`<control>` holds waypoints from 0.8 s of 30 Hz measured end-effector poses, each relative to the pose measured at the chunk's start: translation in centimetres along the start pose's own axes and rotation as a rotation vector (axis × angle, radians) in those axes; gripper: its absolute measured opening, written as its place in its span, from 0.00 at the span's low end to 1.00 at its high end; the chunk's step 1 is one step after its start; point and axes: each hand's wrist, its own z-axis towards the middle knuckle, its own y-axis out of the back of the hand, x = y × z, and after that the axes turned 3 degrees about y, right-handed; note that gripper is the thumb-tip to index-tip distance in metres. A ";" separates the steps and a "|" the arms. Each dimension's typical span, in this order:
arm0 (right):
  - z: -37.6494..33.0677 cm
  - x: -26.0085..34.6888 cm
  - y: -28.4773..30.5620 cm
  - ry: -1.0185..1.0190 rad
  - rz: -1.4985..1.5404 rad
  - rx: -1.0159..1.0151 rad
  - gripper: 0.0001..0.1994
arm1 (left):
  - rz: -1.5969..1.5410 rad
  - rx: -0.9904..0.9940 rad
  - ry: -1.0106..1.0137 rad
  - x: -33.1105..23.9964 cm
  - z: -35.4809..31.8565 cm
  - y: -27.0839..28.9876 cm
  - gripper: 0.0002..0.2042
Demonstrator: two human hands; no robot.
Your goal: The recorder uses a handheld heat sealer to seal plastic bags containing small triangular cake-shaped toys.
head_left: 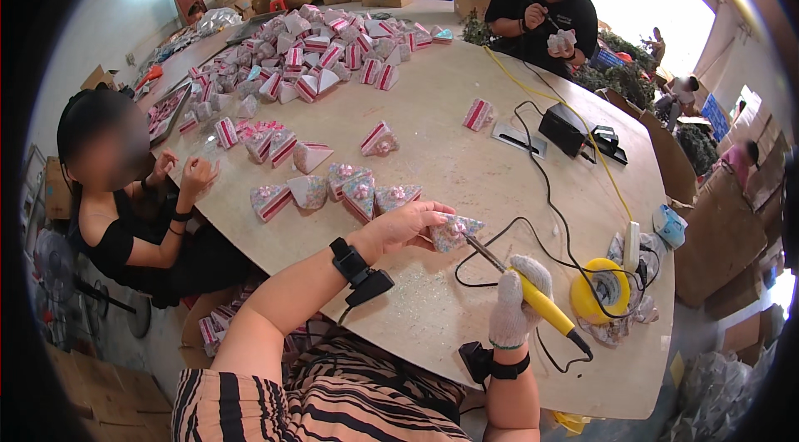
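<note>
1. The table point(466, 151) is a large, rounded, pale board with a worn top.
2. At 11 o'clock, a big heap of wedge-shaped boxes point(325, 47) in pink, white and red stripes covers its far end.
3. Near the centre, towards 9 o'clock, a short row of pink decorated wedges point(341, 188) lies close together.
4. Two single striped wedges lie apart: one point(379, 140) near the middle, one point(478, 114) at 12 o'clock.
5. At 2 o'clock, a black device point(566, 127) sits beside a flat grey sheet point(518, 140).
6. Black cables point(545, 184) and a yellow cord point(599, 167) run across the top.
7. At 4 o'clock, a yellow round stand point(601, 292) rests on crumpled wrapping.
</note>
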 end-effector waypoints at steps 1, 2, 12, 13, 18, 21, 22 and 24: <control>0.0 0.0 0.0 -0.001 -0.001 0.001 0.09 | -0.002 0.001 0.000 0.0 0.0 0.0 0.17; 0.0 -0.1 0.1 0.004 -0.005 0.009 0.09 | 0.012 0.003 -0.001 0.0 0.0 0.0 0.18; 0.0 -0.2 0.0 -0.002 -0.050 0.027 0.08 | 0.033 0.024 -0.025 0.5 0.4 0.4 0.19; 0.0 -0.2 0.0 -0.002 -0.049 0.028 0.08 | 0.032 0.023 -0.025 0.6 0.4 0.4 0.19; 0.0 -0.2 -0.1 -0.012 -0.038 0.041 0.09 | 0.088 0.022 -0.069 0.9 0.5 0.7 0.19; 0.1 -0.1 0.1 0.005 -0.087 0.073 0.09 | 0.160 -0.015 -0.103 1.0 0.5 0.7 0.19; 0.1 -0.1 0.0 0.005 -0.087 0.074 0.09 | 0.159 -0.016 -0.102 1.0 0.5 0.8 0.19; 0.2 0.1 -0.1 -0.019 -0.098 0.089 0.09 | 0.286 -0.045 -0.144 1.1 0.6 0.9 0.19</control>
